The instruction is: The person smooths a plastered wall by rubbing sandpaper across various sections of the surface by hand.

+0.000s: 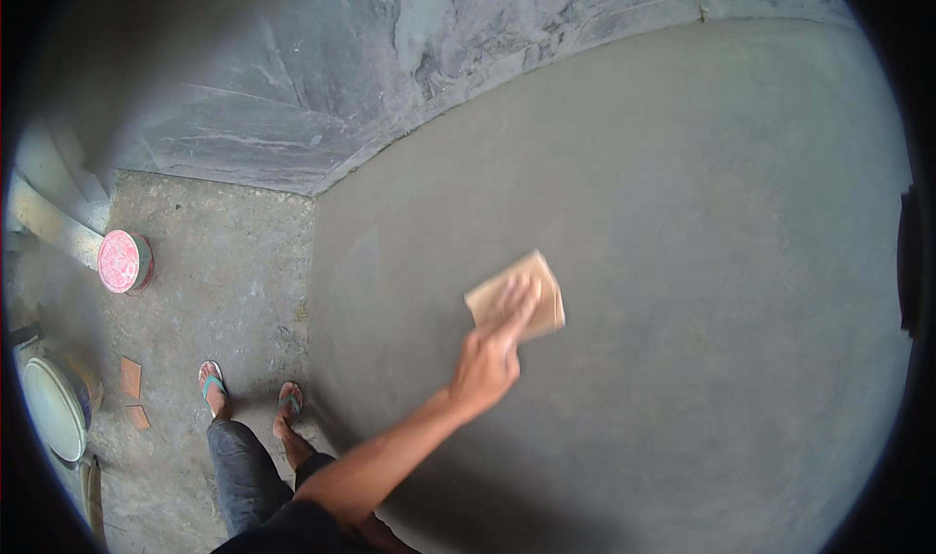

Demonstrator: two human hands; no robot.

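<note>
My right hand (pixel 487 359) presses a tan folded sheet of sandpaper (pixel 483 301) flat against a smooth grey plastered wall (pixel 682 262). Its fingers stretch over the sheet, pointing up and to the right, and are slightly blurred. The sheet's corners stick out around them; its underside is hidden against the wall. My bare right forearm (pixel 390 466) reaches up from the lower edge, out of a dark sleeve. No part of my left hand shows.
Grey marbled tiles (pixel 390 38) border the plaster along the top. On the rough concrete floor (pixel 224 252) stand a pink-topped bucket (pixel 122 262) and a larger lidded bucket (pixel 54 408). Two brownish flat pieces (pixel 131 378) lie near my sandalled feet (pixel 213 383).
</note>
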